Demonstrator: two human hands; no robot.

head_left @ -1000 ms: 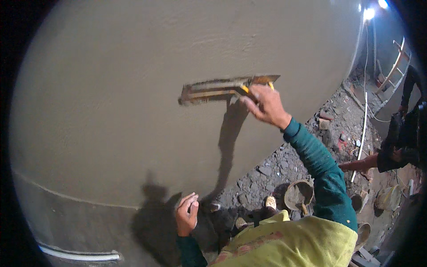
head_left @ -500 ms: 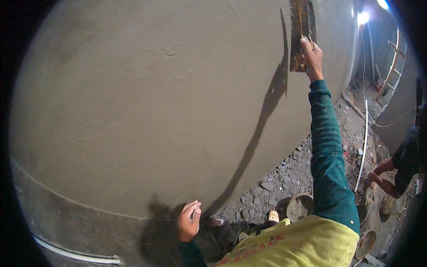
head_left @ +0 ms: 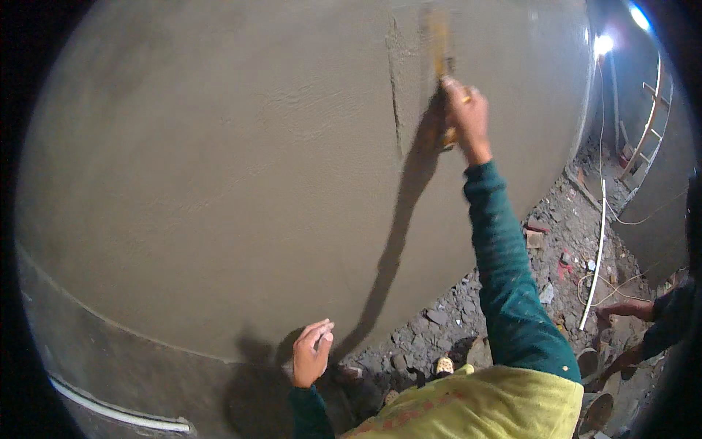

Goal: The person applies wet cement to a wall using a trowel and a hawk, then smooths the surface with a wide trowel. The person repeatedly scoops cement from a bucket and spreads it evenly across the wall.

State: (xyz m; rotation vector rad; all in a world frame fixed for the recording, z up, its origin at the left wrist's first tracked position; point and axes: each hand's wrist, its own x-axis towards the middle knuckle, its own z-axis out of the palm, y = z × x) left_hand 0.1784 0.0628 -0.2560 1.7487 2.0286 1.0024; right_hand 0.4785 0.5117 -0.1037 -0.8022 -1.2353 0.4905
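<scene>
My right hand (head_left: 468,117) grips the handle of a plastering trowel (head_left: 440,45), blurred by motion, against a large wall of smooth grey-brown wet plaster (head_left: 219,190). A rough raised ridge of plaster (head_left: 395,88) runs up and down to the left of the trowel. My left hand (head_left: 312,354) is low in the view, in front of the wall's lower edge, fingers loosely bent and apart, with nothing in it. Whether its fingertips touch the wall cannot be told. The arm's long shadow falls across the plaster.
Broken stones and rubble (head_left: 439,318) cover the ground along the wall's foot. A white pipe (head_left: 596,256) and loose cable lie at the right. Another person's arm (head_left: 632,311) reaches in near buckets (head_left: 598,410). A ladder (head_left: 647,124) leans beyond, near a bright lamp (head_left: 603,44).
My right hand has moved left and slightly down with the trowel, which is turned from broad side to narrow. A plaster ridge now shows beside it. The left hand has hardly moved.
</scene>
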